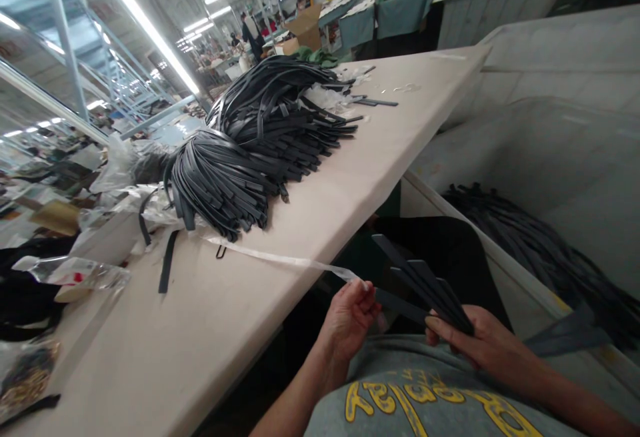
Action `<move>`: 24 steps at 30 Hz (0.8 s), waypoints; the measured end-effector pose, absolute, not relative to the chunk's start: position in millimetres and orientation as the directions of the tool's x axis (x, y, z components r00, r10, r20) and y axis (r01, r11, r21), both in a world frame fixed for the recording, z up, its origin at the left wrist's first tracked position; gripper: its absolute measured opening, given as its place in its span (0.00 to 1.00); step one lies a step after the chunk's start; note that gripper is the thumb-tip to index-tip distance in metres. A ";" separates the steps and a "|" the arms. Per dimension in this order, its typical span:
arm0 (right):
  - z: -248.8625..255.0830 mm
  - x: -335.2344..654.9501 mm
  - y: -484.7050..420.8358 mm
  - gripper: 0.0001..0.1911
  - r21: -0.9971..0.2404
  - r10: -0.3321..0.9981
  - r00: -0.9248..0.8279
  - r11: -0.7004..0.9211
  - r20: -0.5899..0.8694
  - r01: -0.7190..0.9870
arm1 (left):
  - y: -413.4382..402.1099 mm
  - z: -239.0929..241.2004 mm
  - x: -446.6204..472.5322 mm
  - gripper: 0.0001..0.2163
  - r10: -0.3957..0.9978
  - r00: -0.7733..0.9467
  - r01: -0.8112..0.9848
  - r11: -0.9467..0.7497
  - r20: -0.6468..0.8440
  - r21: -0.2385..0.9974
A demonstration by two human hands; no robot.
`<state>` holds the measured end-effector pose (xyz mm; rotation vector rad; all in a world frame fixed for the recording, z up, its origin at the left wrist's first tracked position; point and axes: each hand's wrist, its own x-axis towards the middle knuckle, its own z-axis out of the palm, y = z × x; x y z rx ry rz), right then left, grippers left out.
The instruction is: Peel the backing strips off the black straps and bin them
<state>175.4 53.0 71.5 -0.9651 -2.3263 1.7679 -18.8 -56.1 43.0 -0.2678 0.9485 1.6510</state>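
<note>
Strips of flat dark grey leather-like material (425,283), fanned into a small bundle, are held below the near long edge of the pale beige worktable (210,330), over the lap. The right hand (475,340) is closed on the bundle's lower ends, thumb on top. The left hand (350,313) is pinched shut on the end of a narrow clear plastic band (280,260), which runs slack over the table edge and up across the top.

For a tidy result, the strip ends would best be kept level in the right hand and the band kept taut and untwisted, so it seems.

Farther along the same edge, a large heap of matching dark strips (255,150) overhangs slightly; the surface between heap and hands is open. To the right, a grey bin wall (525,290) stands close, with more dark strips (550,250) inside, so room for the right elbow is judged narrow. Crumpled clear plastic bags (115,177) crowd the far left edge.
</note>
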 end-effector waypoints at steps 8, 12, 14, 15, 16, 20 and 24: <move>73.4 165.0 48.5 0.24 -0.890 0.592 -0.786 0.243 -0.179 0.386 | -55.6 46.2 -17.1 0.18 0.713 -0.350 -0.877 -0.021 -0.608 0.480; 67.8 161.0 47.5 0.21 -0.855 0.583 -0.808 0.376 -0.082 0.358 | -55.0 51.0 -17.3 0.18 0.725 -0.346 -0.875 -0.020 -0.596 0.483; 64.7 161.7 47.7 0.20 -0.836 0.567 -0.821 0.417 -0.067 0.356 | -54.4 51.5 -17.7 0.18 0.721 -0.343 -0.877 -0.015 -0.602 0.481; 63.4 162.7 47.8 0.20 -0.831 0.559 -0.827 0.430 -0.061 0.352 | -54.2 51.4 -17.9 0.18 0.717 -0.344 -0.877 -0.014 -0.606 0.481; 62.4 163.7 47.8 0.19 -0.829 0.551 -0.832 0.438 -0.058 0.348 | -54.0 51.0 -18.1 0.18 0.712 -0.347 -0.877 -0.015 -0.611 0.480; 61.2 160.8 45.7 0.18 -0.830 0.551 -0.833 0.440 -0.050 0.342 | -53.4 49.1 -14.8 0.18 0.714 -0.363 -0.863 -0.016 -0.599 0.504; 64.4 139.0 43.6 0.19 -0.840 0.587 -0.807 0.408 -0.060 0.359 | -52.2 48.3 -3.7 0.16 0.739 -0.373 -0.821 0.018 -0.561 0.571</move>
